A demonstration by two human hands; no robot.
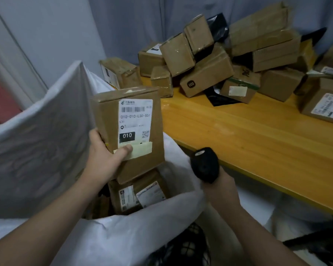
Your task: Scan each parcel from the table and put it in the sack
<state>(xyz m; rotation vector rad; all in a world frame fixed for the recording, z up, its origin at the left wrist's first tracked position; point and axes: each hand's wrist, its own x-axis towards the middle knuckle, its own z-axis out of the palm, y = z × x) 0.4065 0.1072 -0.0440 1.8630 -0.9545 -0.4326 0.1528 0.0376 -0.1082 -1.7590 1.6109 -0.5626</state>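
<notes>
**Head view.** My left hand (pixel 104 158) grips a brown cardboard parcel (pixel 140 156) by its lower left corner, thumb pressed on a strip of pale tape. It holds the parcel upright above the open mouth of the white sack (pixel 37 141). My right hand (pixel 222 189) is wrapped round a black scanner (pixel 205 165), held just right of the parcel, over the sack's rim.

**Progress, as I judge it.** At least two labelled boxes (pixel 138 194) already lie inside the sack. Whether the parcel in my hand has been scanned I cannot tell. A pile of parcels (pixel 181 52) and a few loose ones further right remain on the yellow wooden desk (pixel 248 135), so most of the work is left.

**Writing.** The white label (pixel 135 121) on the held parcel carries a small green logo, a barcode, a line reading roughly "010-0Y0-L30-551", "L30" beneath it, a QR code, and "010" in white on a black block. One logo box (pixel 210 73) in the pile bears a black square "mi" mark. The other labels are too blurred to read
</notes>
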